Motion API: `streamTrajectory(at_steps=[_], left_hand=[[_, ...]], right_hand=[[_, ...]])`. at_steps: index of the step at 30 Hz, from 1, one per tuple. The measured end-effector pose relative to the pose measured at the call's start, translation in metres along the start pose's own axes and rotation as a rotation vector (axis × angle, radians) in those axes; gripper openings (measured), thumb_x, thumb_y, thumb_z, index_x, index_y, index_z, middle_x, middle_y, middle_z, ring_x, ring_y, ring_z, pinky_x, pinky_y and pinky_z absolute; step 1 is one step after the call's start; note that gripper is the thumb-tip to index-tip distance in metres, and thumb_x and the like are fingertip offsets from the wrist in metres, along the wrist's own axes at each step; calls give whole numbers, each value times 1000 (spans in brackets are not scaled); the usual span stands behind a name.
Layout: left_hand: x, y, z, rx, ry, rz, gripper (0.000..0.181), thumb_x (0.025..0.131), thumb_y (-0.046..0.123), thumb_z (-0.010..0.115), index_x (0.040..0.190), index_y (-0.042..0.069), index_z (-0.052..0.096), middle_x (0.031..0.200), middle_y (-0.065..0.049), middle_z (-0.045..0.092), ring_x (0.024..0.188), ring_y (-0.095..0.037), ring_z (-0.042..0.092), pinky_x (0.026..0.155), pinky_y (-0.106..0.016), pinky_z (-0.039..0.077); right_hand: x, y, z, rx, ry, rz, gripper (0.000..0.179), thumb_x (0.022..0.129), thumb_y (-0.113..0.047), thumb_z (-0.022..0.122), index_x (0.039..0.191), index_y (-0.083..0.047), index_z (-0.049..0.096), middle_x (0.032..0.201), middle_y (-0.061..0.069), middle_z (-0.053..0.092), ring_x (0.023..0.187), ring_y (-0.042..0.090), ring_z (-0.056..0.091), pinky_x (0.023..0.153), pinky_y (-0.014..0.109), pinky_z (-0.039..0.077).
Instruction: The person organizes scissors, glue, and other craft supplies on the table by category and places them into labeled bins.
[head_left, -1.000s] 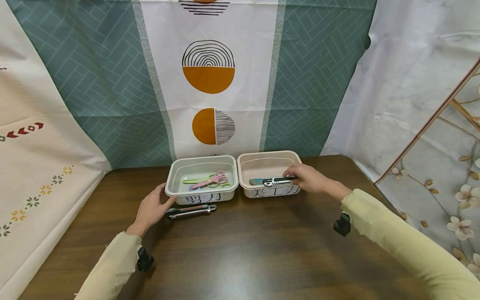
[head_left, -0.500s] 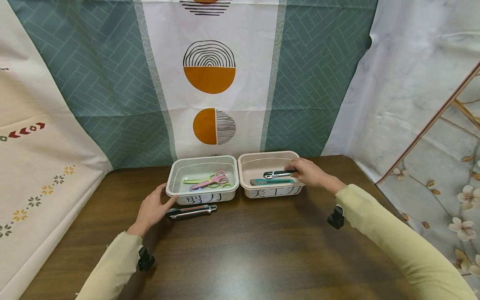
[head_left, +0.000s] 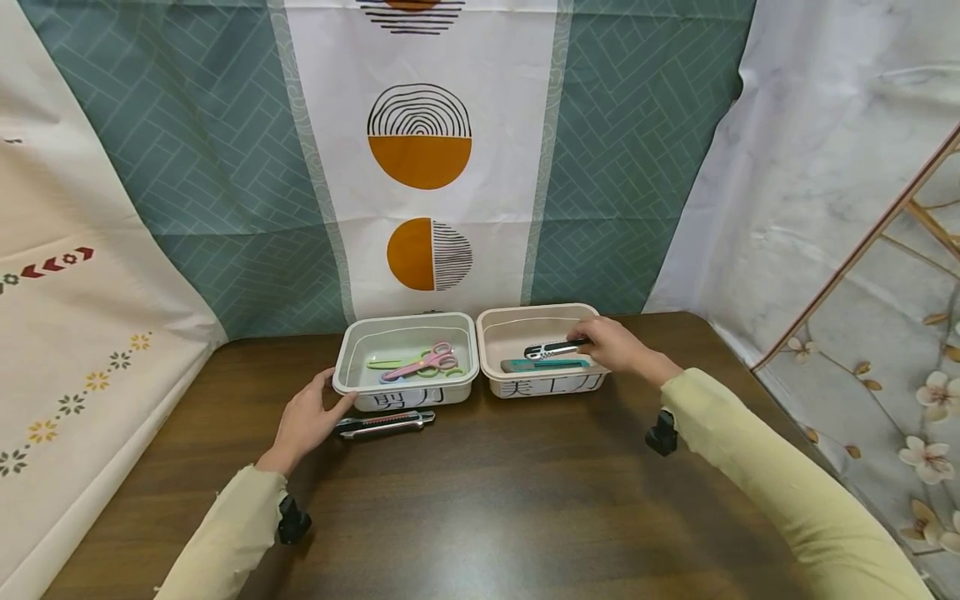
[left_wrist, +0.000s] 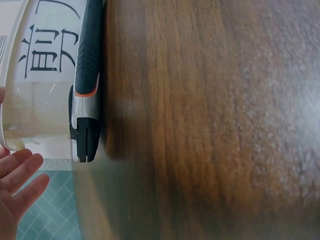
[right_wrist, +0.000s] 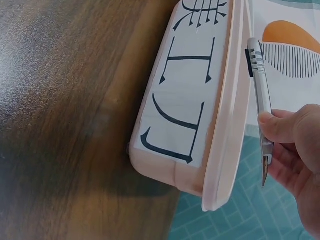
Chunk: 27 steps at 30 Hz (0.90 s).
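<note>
My right hand pinches a silver-and-black utility knife between thumb and fingers, above the pink bin. In the right wrist view, this knife is clear of the bin's rim. A teal utility knife lies in that bin. At the near left corner of the pale green bin, my left hand rests with fairly straight fingers. Pink scissors and green scissors lie inside it. A black-and-silver utility knife lies on the table before that bin.
Both bins stand side by side at the back of the brown wooden table, with written labels on their fronts. A patterned curtain hangs right behind them. Light cloths border the table at left and right.
My right hand has moved the utility knife back from the pink bin's front rim to over its inside, showing the teal knife. The held knife has tilted slightly. The left hand has stayed put.
</note>
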<state>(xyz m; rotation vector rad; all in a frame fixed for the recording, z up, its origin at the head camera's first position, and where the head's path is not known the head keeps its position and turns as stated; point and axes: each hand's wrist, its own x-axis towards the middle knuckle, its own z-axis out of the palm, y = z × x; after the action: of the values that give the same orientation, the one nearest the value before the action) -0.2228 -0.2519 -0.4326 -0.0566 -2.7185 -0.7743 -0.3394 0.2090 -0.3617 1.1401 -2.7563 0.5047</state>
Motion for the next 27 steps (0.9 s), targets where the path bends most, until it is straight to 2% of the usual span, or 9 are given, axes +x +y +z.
streamTrajectory(at_steps=[6, 17, 27], left_hand=[[1, 0, 0, 3, 1, -6, 64, 86, 43, 57, 129, -2, 41, 113, -21, 57, 87, -29, 55, 72, -48, 43], [1, 0, 0, -4, -9, -7, 65, 86, 43, 56, 130, -3, 40, 115, -23, 56, 101, -36, 54, 81, -54, 41], [0, 0, 0, -8, -11, -9, 66, 86, 43, 57, 130, -3, 40, 117, -23, 55, 103, -37, 54, 82, -54, 41]], right_hand=[[3, 2, 0, -12, -11, -9, 21, 79, 4, 64, 99, 2, 67, 97, 12, 66, 91, 27, 61, 81, 43, 46], [8, 3, 3, -31, -39, -8, 19, 77, 7, 63, 94, 1, 69, 94, 12, 66, 89, 26, 60, 80, 43, 47], [10, 9, 12, -38, -31, -26, 14, 76, 3, 66, 90, 2, 69, 89, 11, 65, 85, 26, 60, 76, 41, 47]])
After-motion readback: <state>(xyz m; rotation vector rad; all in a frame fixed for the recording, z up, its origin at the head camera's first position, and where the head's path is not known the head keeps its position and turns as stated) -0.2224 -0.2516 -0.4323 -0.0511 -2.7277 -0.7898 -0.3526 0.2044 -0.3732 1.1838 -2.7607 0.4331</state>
